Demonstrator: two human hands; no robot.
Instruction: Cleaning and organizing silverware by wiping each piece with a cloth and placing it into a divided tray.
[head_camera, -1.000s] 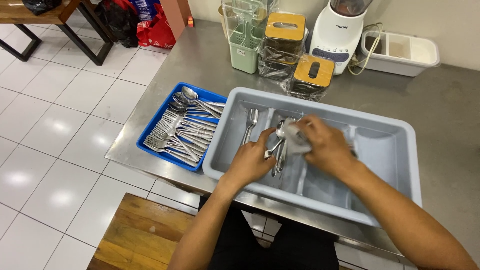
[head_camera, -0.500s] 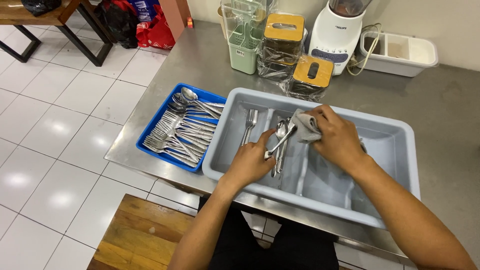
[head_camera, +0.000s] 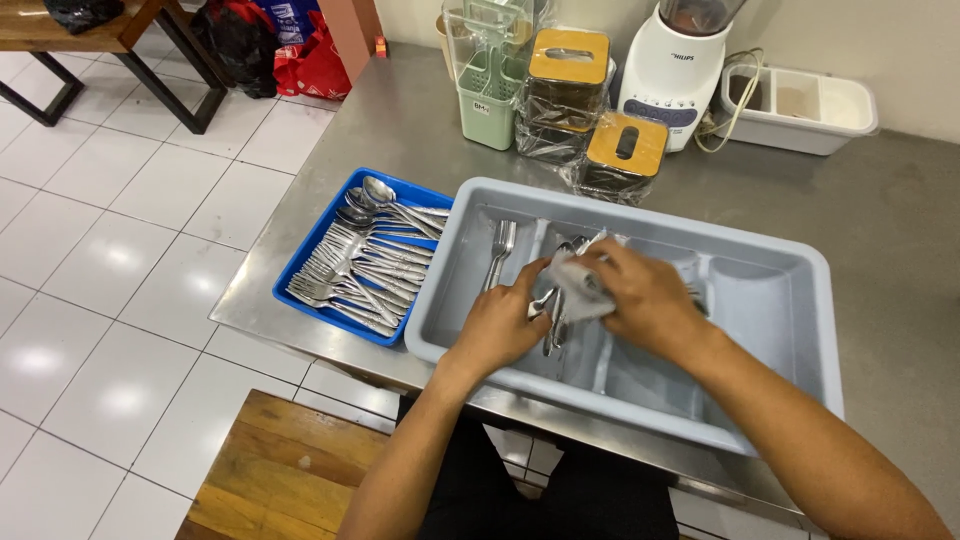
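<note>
1. Both hands work over the grey tray: our left hand (head_camera: 500, 325) is closed around the lower end of a piece of cutlery (head_camera: 552, 322), holding it steady above a middle compartment.
2. Our right hand (head_camera: 645, 300) is closed on a pale cloth (head_camera: 578, 285), which is wrapped around the upper part of that same piece; the two hands almost touch.
3. We cannot tell whether the held piece is a spoon or a fork, since cloth and fingers cover most of it.
4. The grey tray (head_camera: 800, 300) sits on the steel counter (head_camera: 900, 200), just beside a blue tray (head_camera: 300, 262) on its left.
5. As for progress, we judge the wiping to be at an early stage: one fork (head_camera: 500, 245) lies in the grey tray's left compartment, and a few more pieces seem to lie under our hands, while the right-hand compartments look bare.
6. A large heap of forks and spoons (head_camera: 365, 260) fills the blue tray, so most of the cutlery appears to be waiting.
7. Behind the trays stand a green caddy (head_camera: 487, 95), two clear containers with yellow lids (head_camera: 570, 90), a white blender base (head_camera: 675, 75) and a white bin (head_camera: 800, 105).
</note>
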